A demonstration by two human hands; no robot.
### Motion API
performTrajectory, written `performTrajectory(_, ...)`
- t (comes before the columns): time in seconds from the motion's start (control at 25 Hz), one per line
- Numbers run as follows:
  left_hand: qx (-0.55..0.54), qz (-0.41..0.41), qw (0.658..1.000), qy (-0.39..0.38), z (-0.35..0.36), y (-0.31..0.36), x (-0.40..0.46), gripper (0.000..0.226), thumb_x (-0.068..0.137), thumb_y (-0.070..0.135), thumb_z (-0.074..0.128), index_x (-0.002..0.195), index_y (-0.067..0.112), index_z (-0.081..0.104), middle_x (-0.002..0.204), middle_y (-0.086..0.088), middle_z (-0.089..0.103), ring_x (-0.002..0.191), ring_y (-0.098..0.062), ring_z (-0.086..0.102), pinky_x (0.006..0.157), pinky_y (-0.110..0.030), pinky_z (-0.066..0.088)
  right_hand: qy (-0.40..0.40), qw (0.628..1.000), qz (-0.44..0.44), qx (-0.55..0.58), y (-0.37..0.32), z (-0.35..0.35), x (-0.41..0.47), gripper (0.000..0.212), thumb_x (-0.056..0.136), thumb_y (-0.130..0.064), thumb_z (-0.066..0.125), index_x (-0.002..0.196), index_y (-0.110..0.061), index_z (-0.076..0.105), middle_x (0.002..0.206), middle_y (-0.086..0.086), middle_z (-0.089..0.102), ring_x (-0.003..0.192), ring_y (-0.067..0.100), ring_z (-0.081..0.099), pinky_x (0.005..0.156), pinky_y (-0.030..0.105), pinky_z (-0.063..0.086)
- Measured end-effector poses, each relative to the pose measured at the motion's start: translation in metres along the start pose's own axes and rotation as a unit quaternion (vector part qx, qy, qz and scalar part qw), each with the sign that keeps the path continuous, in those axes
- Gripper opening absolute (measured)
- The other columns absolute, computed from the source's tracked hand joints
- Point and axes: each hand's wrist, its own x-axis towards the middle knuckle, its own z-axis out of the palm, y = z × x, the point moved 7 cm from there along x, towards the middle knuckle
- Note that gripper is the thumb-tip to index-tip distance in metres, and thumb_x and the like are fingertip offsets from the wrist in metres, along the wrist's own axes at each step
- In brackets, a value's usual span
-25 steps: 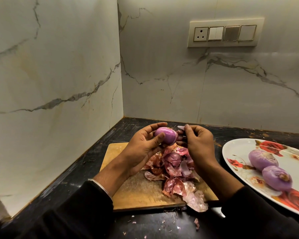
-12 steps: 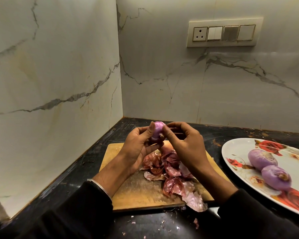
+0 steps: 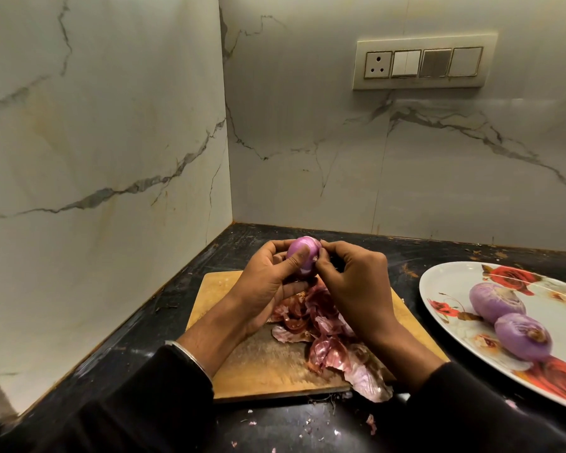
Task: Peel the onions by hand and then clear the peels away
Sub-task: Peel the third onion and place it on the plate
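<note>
Onion [image 3: 303, 256] gripped in left hand [image 3: 268, 286], right hand [image 3: 353, 282] fingers pinching its skin

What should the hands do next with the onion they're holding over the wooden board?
Probably pull the last bit of skin off. The left hand grips the small purple onion above the wooden cutting board, and the right hand pinches at its side. It looks almost bare, so it could then join the two peeled onions on the floral plate.
</note>
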Motion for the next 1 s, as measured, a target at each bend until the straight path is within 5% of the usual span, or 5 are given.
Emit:
performTrajectory(0.4, -0.019, 0.009, 1.000, -0.007, 0.004, 0.003, -0.002, 0.049, 0.082, 0.022, 0.067, 0.126, 0.004, 0.053, 0.119, -0.020, 0.066, 0.099, -0.028, 0.072, 0.076, -0.033, 0.062, 0.035, 0.995, 0.071, 0.059, 0.015, -0.003, 0.004, 0.013, 0.094, -0.017, 0.064, 0.099, -0.011, 0.075, 0.081, -0.006, 0.072, 0.073, -0.001, 0.067, 0.063, 0.006, 0.048)
performTrajectory(0.56, -0.013, 0.014, 1.000, -0.006, 0.002, 0.002, -0.001, 0.048, 0.082, 0.022, 0.067, 0.124, 0.003, 0.055, 0.116, -0.020, 0.067, 0.102, -0.030, 0.072, 0.083, -0.040, 0.061, -0.005, 0.987, 0.102, 0.126, 0.020, 0.006, 0.003, 0.022, 0.092, -0.029, 0.067, 0.107, -0.015, 0.073, 0.093, -0.006, 0.073, 0.085, 0.003, 0.069, 0.073, 0.022, 0.059)
performTrajectory(0.68, -0.004, 0.007, 1.000, -0.021, 0.004, 0.002, -0.002, 0.049, 0.081, 0.021, 0.067, 0.123, 0.001, 0.054, 0.121, -0.024, 0.064, 0.105, -0.035, 0.070, 0.085, -0.044, 0.061, 0.016, 0.986, 0.114, 0.118, 0.028, 0.003, 0.004, 0.013, 0.094, -0.020, 0.065, 0.099, -0.013, 0.074, 0.084, -0.005, 0.072, 0.077, 0.011, 0.070, 0.065, 0.036, 0.061)
performTrajectory(0.8, -0.004, 0.001, 1.000, -0.030, 0.006, 0.000, -0.002, 0.049, 0.082, 0.021, 0.066, 0.124, 0.001, 0.054, 0.121, -0.024, 0.064, 0.105, -0.036, 0.070, 0.083, -0.042, 0.061, 0.034, 0.990, 0.103, 0.091, 0.028, 0.000, 0.004, 0.011, 0.096, -0.020, 0.063, 0.094, -0.012, 0.071, 0.079, -0.004, 0.070, 0.071, 0.012, 0.069, 0.060, 0.029, 0.059)
performTrajectory(1.0, -0.003, -0.004, 0.999, -0.037, 0.005, -0.001, -0.001, 0.045, 0.085, 0.022, 0.064, 0.126, 0.004, 0.056, 0.125, -0.018, 0.063, 0.109, -0.032, 0.069, 0.084, -0.039, 0.061, 0.034, 0.945, 0.232, 0.227, 0.047, 0.007, -0.002, 0.021, 0.098, -0.024, 0.057, 0.095, -0.008, 0.070, 0.085, 0.009, 0.071, 0.079, 0.023, 0.070, 0.067, 0.033, 0.061)
